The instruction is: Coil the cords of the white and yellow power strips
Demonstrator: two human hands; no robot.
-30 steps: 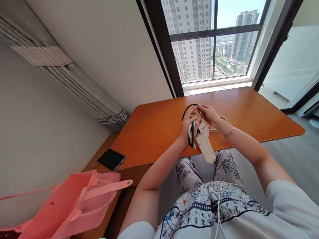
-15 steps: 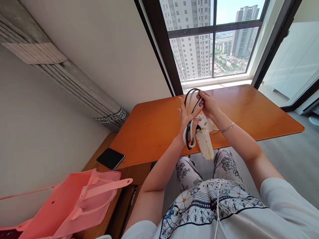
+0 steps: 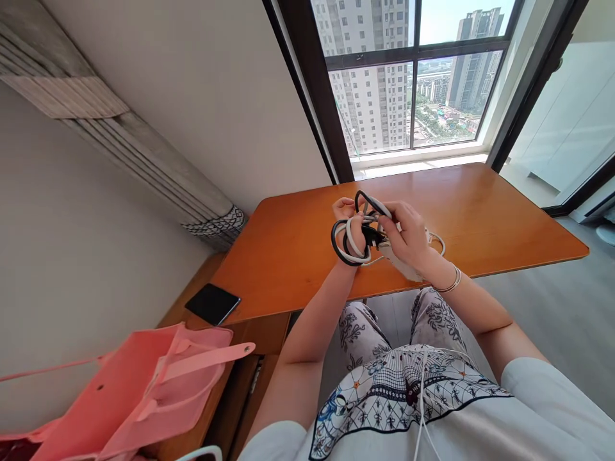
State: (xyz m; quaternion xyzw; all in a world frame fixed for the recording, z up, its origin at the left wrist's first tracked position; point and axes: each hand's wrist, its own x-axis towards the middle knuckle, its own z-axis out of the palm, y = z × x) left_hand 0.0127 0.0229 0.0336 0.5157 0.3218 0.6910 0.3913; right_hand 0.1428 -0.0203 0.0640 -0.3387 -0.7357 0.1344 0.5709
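Observation:
Black and white cables (image 3: 342,248) are looped in a bundle around my left hand (image 3: 354,225), whose fingers curl up behind the coils. My right hand (image 3: 406,232) is closed on the cables at the right side of the loops, thumb and fingers pinched together. A white power strip or adapter (image 3: 402,264) hangs under my right hand at the near table edge, mostly covered by it. A loop of white cord sticks out to the right of that hand.
The orange-brown wooden table (image 3: 283,256) spans the middle, below a window. A black tablet (image 3: 213,305) lies on a lower surface at the left. An open pink bag (image 3: 144,384) stands in front of it. My knees are under the near edge.
My left hand has turned, and its fingers have curled. My right hand has moved down and toward me, over the white adapter. The cable loops have shifted left and are drawn tighter.

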